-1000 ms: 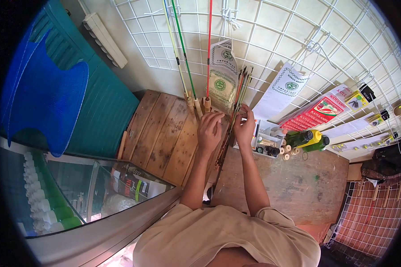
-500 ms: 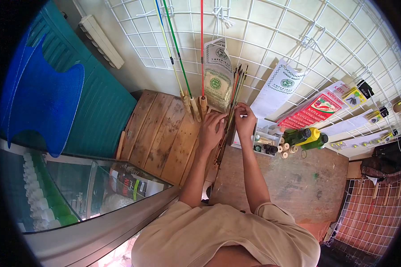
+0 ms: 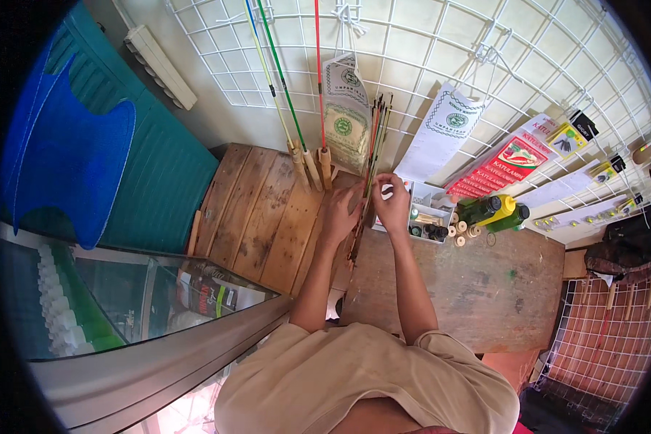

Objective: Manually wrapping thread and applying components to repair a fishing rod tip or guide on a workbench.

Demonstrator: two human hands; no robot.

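Observation:
At the far side of the table, my two hands are close together beside a bundle of thin dark, red and pale rods [image 3: 376, 134] leaning on the wall grid. My left hand [image 3: 342, 213] has its fingers bent in against the lower part of the bundle. Across from it, my right hand [image 3: 392, 206] curls thumb and forefinger into a ring, tips together by the rods. Whatever lies between the fingertips of either hand is too small to make out. Left of the hands stand slim yellow, green and red fishing rods with pale handles [image 3: 312, 171].
Right of my right hand sits a white compartment box [image 3: 430, 220] with small bottles. Wooden spools [image 3: 461, 231] and green and yellow bottles [image 3: 495, 210] are beside it. Printed packets [image 3: 448, 119] hang on the white grid. A glass case [image 3: 159, 304] stands at the left.
The view has shifted slightly. My hands stay by the rod bundle, with the right thumb and forefinger now showing a rounder ring.

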